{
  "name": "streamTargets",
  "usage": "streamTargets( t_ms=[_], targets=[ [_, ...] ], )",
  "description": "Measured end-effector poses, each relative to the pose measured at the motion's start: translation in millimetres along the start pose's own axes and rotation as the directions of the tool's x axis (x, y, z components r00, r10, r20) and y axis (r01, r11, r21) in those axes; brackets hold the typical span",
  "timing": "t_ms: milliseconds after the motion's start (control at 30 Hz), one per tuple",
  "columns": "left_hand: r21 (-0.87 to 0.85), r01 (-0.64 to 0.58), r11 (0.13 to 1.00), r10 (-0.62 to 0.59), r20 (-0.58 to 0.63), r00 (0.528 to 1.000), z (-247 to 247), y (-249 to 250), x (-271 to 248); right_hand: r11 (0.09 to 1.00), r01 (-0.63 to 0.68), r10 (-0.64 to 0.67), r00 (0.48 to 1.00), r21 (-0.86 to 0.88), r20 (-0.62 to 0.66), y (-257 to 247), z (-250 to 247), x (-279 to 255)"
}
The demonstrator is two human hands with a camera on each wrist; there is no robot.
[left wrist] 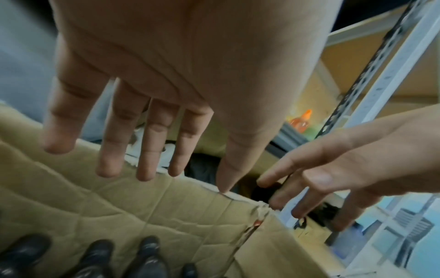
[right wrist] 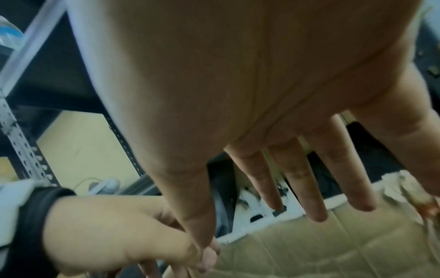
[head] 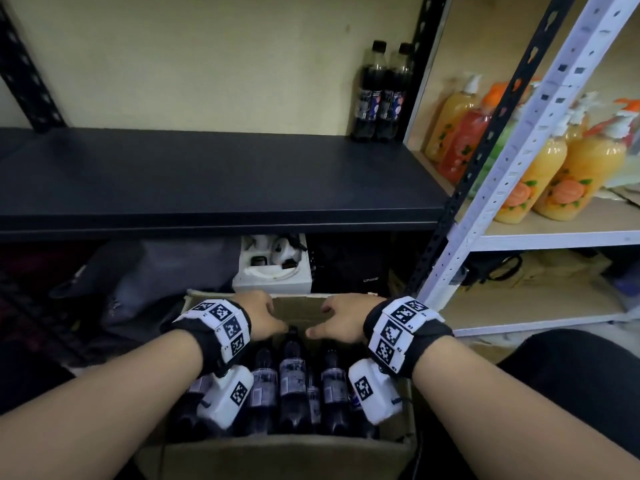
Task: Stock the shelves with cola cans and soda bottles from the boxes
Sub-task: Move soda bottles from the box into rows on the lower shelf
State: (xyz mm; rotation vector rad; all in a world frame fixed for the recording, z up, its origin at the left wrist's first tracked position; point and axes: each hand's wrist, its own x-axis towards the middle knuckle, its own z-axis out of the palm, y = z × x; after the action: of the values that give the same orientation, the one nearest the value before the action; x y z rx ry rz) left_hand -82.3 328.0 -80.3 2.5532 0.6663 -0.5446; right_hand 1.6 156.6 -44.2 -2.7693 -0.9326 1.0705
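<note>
A: Risk first? Left hand (head: 260, 315) and right hand (head: 341, 315) hover spread and empty over the dark plastic soda bottles (head: 292, 372) standing packed in the brown cardboard box (head: 277, 455); a hasty grab could topple neighbours.

B: Obstacles? The black metal shelf (head: 207, 181) edge overhangs, two dark cola bottles (head: 381, 95) standing at its right back corner.

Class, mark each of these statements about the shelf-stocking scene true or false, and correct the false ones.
1. Two cola bottles stand at the back right of the black shelf. True.
2. The left hand grips a bottle. False: its fingers are spread and hold nothing.
3. The cardboard box holds dark bottles. True.
4. The right hand carries a can. False: it is empty, over the box.
5. The white rack holds orange pump bottles. True.
</note>
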Motion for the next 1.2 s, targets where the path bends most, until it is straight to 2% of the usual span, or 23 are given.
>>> streamTargets(
  t_ms=[67, 233, 400, 633, 767, 900, 1133, 1200],
  targets=[
    [0.018, 0.051, 0.999, -0.052, 0.016, 0.999, 8.6, -9.3, 9.3, 0.998, -0.030, 0.034, 0.998, -0.062, 0.058, -1.6, 14.2, 16.5],
    [0.085, 0.132, 0.988, -0.142, 0.119, 0.983, 35.8, -30.3, 34.7, 0.998, -0.047, 0.052, 0.990, -0.043, 0.130, 0.4, 44.9, 48.3],
    [0.082, 0.141, 0.987, -0.152, 0.152, 0.977, 59.3, -42.4, 56.7, 0.999, -0.040, 0.042, 0.993, -0.015, 0.114, 7.7, 70.7, 81.0],
    [0.036, 0.148, 0.988, -0.152, 0.228, 0.962, 74.3, -44.7, 76.1, 0.998, -0.058, 0.053, 0.979, 0.021, 0.195, 12.3, 97.3, 122.9],
    [0.011, 0.149, 0.989, -0.147, 0.249, 0.957, 82.5, -48.2, 83.7, 0.994, -0.056, 0.039, 0.982, 0.090, 0.184, 10.2, 110.2, 140.8],
    [-0.004, 0.139, 0.990, -0.133, 0.268, 0.954, 87.5, -51.0, 89.8, 0.990, -0.047, 0.029, 0.990, 0.130, 0.138, 9.9, 120.7, 152.4],
    [0.036, 0.079, 0.996, -0.086, 0.248, 0.965, 91.3, -49.4, 95.1, 0.992, -0.016, -0.004, 0.988, 0.127, 0.155, 15.5, 131.1, 161.4],
    [0.047, 0.097, 0.994, -0.106, 0.249, 0.963, 93.3, -50.7, 98.3, 0.984, -0.037, 0.009, 0.987, 0.174, 0.162, 16.1, 131.0, 162.2]
  ],
)
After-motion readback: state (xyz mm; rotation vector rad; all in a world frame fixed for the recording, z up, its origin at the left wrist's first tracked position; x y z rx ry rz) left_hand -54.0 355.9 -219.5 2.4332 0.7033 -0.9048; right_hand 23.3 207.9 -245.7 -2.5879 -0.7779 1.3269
